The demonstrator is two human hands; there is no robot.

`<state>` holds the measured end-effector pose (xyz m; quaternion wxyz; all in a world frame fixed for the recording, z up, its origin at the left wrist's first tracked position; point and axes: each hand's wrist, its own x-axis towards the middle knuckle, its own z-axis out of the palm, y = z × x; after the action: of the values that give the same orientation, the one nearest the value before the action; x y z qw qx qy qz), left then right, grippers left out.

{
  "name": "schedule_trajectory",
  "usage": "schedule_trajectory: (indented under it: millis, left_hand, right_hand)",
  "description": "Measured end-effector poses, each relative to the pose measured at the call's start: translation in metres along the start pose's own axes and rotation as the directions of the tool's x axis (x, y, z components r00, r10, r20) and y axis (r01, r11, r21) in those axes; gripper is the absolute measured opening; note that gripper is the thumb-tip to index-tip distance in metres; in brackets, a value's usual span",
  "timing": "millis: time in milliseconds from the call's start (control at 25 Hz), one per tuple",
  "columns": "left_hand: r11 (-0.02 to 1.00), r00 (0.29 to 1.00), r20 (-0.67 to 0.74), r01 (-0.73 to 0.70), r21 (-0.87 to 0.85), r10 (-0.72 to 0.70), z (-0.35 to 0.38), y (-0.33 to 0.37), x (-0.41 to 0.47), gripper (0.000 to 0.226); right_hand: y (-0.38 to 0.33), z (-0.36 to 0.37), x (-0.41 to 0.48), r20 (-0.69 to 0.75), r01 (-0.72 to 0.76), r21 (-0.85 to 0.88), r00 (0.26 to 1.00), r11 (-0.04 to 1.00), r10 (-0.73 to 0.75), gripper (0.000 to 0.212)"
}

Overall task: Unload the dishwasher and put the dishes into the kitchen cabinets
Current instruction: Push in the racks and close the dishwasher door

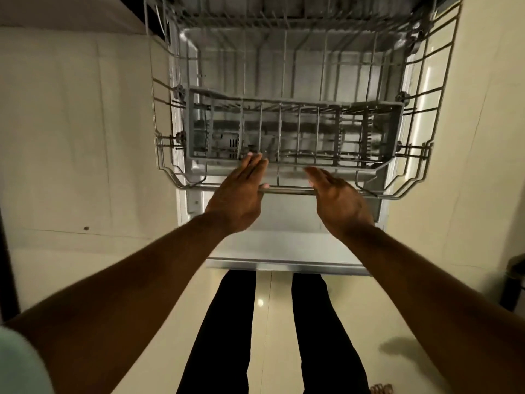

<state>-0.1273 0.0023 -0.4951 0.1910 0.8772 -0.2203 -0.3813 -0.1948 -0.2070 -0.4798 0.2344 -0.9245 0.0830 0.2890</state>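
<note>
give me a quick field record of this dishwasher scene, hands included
lower rack: pulled out over the open door; no dishes visible in it
cutlery basket: at the rack's front; looks empty, though the view is blurred
left hand: fingers straight, lying over the front rail, fingertips by the basket
right hand: fingers straight, at the same rail, no grip on it
floor tiles: pale, glossy

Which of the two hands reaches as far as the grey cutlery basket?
The left hand: its straight fingers stretch past the front rail to the cutlery basket, at its near edge. The right hand stops short, near the rail.
</note>
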Motion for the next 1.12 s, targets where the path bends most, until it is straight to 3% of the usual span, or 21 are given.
schedule_trajectory:
  millis: [120, 400, 720, 880, 960, 1120]
  left_hand:
    - [0.998, 0.998, -0.059, -0.013, -0.06, 0.009, -0.026, -0.001, 0.028, 0.06]
    - [0.986, 0.973, -0.231, -0.036, -0.163, -0.003, -0.079, 0.014, 0.097, 0.065]
    - [0.991, 0.963, -0.267, -0.047, -0.123, 0.013, -0.136, 0.02, 0.156, 0.067]
    - [0.997, 0.96, -0.278, -0.027, -0.069, 0.006, -0.16, 0.021, 0.187, 0.056]
    - [0.999, 0.946, -0.324, -0.03, -0.031, 0.018, -0.173, 0.024, 0.202, 0.046]
    - [0.999, 0.92, -0.392, 0.036, 0.04, -0.017, -0.193, 0.023, 0.227, 0.027]
  right_hand:
    - [0.001, -0.022, 0.033, -0.065, 0.024, -0.021, 0.998, 0.999, -0.025, 0.048]
    - [0.0, -0.079, 0.107, -0.102, -0.069, 0.028, 0.992, 0.997, 0.071, 0.044]
    - [-0.009, -0.133, 0.167, -0.162, -0.054, 0.043, 0.985, 0.998, 0.06, 0.048]
    - [-0.007, -0.151, 0.207, -0.153, -0.123, -0.027, 0.981, 0.992, 0.117, 0.045]
    - [-0.007, -0.161, 0.226, -0.167, -0.167, 0.047, 0.971, 0.985, 0.173, 0.043]
    - [-0.007, -0.181, 0.249, -0.206, -0.12, -0.031, 0.972, 0.992, 0.111, 0.044]
